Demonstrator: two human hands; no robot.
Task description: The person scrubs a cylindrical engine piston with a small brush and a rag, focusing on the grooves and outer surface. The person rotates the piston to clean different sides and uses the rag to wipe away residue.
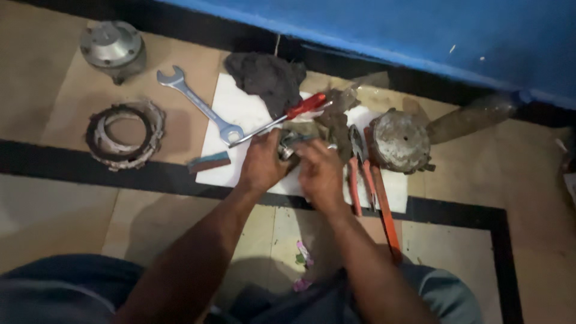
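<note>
A small metal part [290, 144] sits between the two hands, low over a white sheet [240, 114] that lies on the floor [48, 90]. The left hand [262, 162] is closed around the part from the left side, its fingers curled on it. The right hand [321, 174] covers the part from the right, its fingers bent down on it too; how firm this grip is, I cannot tell, because the part is mostly hidden.

Just behind the hands, a screwdriver [282, 119] with a red handle lies on the sheet, and its tip points to a wrench [198, 105]. A dark rag [264, 78] lies at the far edge of the sheet. To the right of the hands are orange pliers [366, 180], and beside them a round dirty housing [399, 141]. Well apart to the left, a stack of rings [125, 135] rests on the floor, and behind it stands a grey cover [113, 48]. A blue wall [420, 30] runs along the back.
</note>
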